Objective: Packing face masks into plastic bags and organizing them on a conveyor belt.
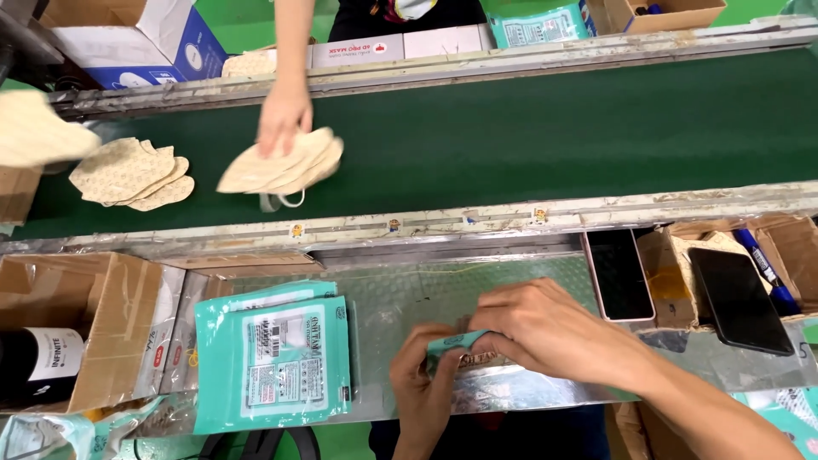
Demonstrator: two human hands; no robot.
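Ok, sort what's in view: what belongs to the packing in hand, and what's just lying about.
In use: left hand and right hand, both gripping a teal pouch; stack of teal pouches; beige masks on the green belt.
Lying about: two phones; blue marker; dark bottle.
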